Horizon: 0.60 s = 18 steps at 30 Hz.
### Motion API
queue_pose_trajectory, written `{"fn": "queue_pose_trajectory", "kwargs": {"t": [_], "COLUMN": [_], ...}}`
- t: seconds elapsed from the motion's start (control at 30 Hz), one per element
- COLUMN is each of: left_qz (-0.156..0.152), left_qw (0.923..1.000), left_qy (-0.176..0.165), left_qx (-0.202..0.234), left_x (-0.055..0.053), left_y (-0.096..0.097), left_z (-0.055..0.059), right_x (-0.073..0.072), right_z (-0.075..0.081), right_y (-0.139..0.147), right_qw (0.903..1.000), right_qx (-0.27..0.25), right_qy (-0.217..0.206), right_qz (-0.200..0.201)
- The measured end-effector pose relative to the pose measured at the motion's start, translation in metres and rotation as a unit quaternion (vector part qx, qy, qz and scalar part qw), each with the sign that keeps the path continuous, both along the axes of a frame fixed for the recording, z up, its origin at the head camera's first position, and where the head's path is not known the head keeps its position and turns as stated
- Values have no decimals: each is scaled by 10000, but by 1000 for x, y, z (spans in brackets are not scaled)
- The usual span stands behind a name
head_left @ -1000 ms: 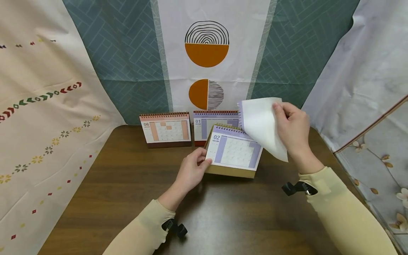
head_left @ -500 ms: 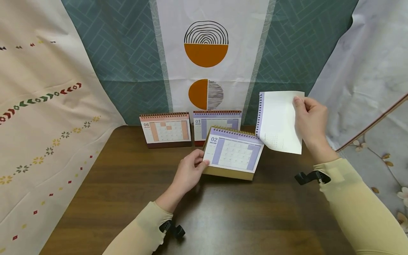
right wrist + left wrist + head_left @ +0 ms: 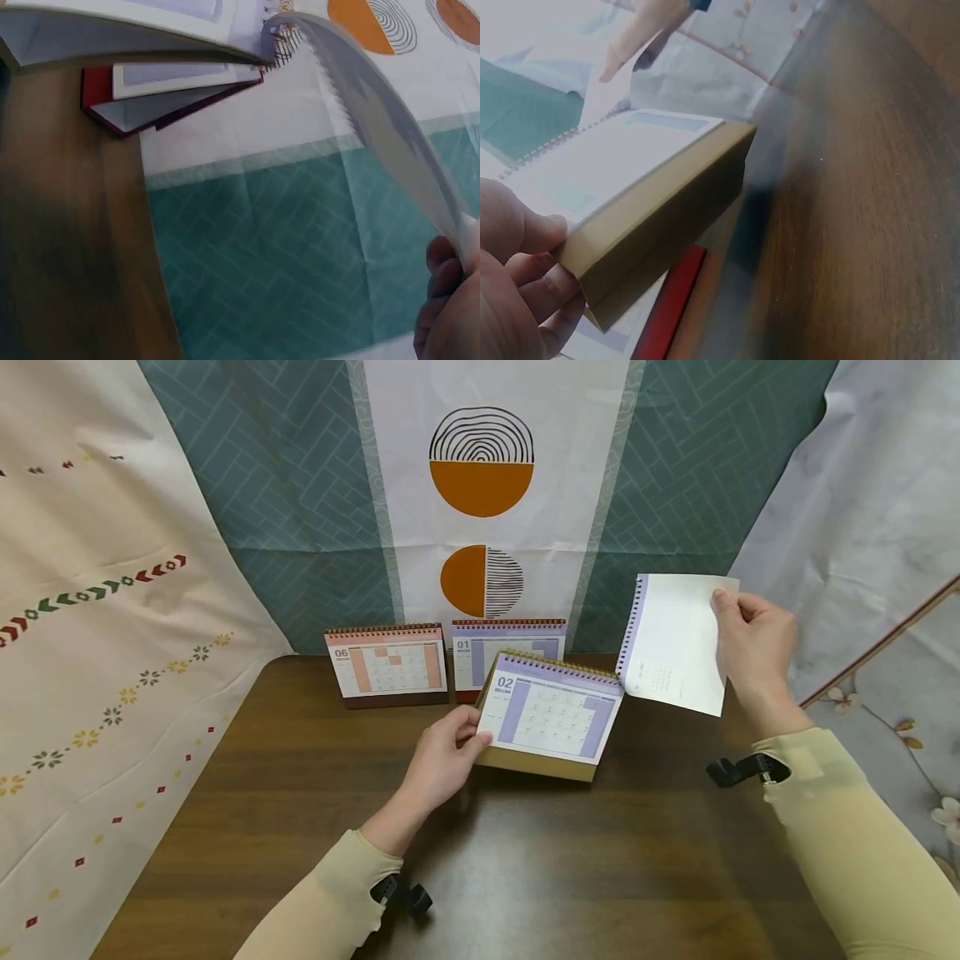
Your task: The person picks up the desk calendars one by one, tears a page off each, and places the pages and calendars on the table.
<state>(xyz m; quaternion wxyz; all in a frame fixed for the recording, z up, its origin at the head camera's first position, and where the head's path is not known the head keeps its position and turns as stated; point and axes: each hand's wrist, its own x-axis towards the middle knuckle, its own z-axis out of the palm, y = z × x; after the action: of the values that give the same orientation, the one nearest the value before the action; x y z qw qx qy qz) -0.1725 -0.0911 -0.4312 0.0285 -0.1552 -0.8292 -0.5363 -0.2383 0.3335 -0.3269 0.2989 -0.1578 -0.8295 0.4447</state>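
Note:
My left hand (image 3: 447,758) grips the lower left corner of a desk calendar (image 3: 551,714), thumb in front and fingers behind its gold base (image 3: 660,206). The calendar is tilted and its lilac page reads 02. Between thumb and fingers my right hand (image 3: 757,643) pinches a white calendar page (image 3: 675,639) by its right edge, up and to the right of the calendar. A row of punched holes runs down the page's lilac left edge. Its lower left corner meets the right end of the spiral binding, where the page (image 3: 367,105) curls in the right wrist view.
Behind stand a peach calendar (image 3: 390,666) showing 06 and a lilac calendar (image 3: 510,635) showing 01, the latter partly hidden by the held one. They share a brown wooden table (image 3: 300,827). A patterned cloth (image 3: 300,485) hangs behind, with more cloth at both sides.
My right hand has moved right, drawing the page's top edge off most of the spiral binding, and the page has straightened. My left hand keeps its grip on the calendar, nearly still.

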Motion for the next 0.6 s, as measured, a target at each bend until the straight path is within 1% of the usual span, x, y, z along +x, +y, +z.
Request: {"fn": "queue_pose_trajectory", "kwargs": {"t": [0.1,0.17,0.3,0.4,0.47,0.6], "left_qz": [25,-2,-107,-119,-130,-249], "left_qw": [10000,10000,9999,9999,9999,9996], "left_qy": [-63,-41,63,56,74,156], "left_qx": [25,15,-60,-8,-2,-38], "left_x": [0,0,2,4,5,6], "left_y": [-1,-1,1,4,5,6], "left_z": [0,0,2,5,6,8], "right_x": [0,0,-1,-4,-8,-14], "right_z": [-1,-2,-6,-10,-14,-18], "right_y": [10,16,24,28,29,34], "right_qw": [9998,9993,9983,9974,9968,9949], "right_qx": [-80,-93,-10,99,84,-75], "right_qy": [-150,-271,-470,-594,-684,-889], "right_qz": [-126,-253,-338,-400,-415,-480]}}
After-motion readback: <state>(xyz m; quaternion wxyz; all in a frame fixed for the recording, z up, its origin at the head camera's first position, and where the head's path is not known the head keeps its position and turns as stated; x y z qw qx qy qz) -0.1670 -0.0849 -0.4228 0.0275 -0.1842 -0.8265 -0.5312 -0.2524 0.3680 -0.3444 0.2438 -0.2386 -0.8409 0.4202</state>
